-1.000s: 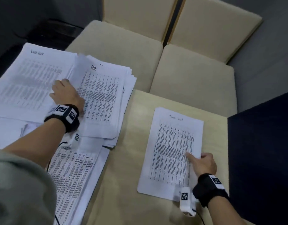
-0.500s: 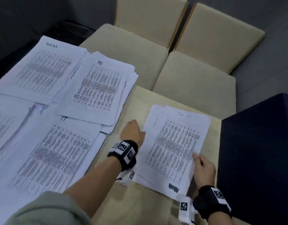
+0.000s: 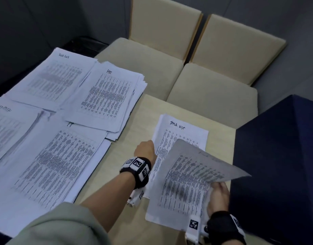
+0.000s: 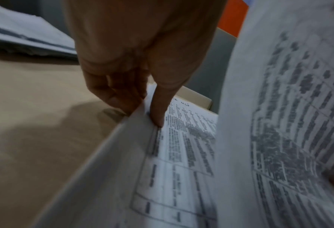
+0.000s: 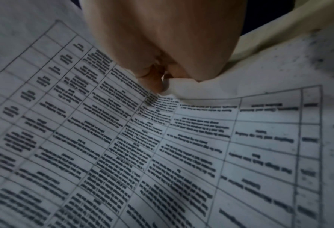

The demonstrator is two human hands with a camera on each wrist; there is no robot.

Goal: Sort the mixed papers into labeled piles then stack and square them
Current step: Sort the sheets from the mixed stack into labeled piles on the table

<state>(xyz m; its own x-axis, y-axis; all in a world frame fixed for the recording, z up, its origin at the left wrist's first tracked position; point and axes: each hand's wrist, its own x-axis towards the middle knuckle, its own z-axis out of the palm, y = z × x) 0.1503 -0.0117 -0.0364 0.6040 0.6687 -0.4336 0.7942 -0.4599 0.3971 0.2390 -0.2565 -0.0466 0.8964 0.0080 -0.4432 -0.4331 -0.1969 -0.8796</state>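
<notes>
A small pile headed "Task list" (image 3: 184, 132) lies at the table's right end. My left hand (image 3: 146, 149) is at its left edge; in the left wrist view the thumb and fingers (image 4: 154, 111) pinch that raised edge of the Task list pile (image 4: 183, 148). My right hand (image 3: 218, 195) pinches the right edge of a printed sheet (image 3: 191, 181) and holds it tilted above the pile. The right wrist view shows my right hand (image 5: 162, 88) creasing the sheet (image 5: 162, 146). Piles headed "HR" (image 3: 108, 96), "IT" (image 3: 55, 165) and a second "Task list" (image 3: 51, 76) lie to the left.
Another pile (image 3: 5, 128) lies at the far left edge. Two cream chairs (image 3: 143, 64) (image 3: 214, 92) stand behind the wooden table (image 3: 127, 151). A tall dark blue block (image 3: 279, 156) stands close on the right, beside my right hand.
My left hand crossed from the HR pile to the right-hand Task list pile and took hold of its left edge. My right hand went from pressing the pile to lifting a sheet.
</notes>
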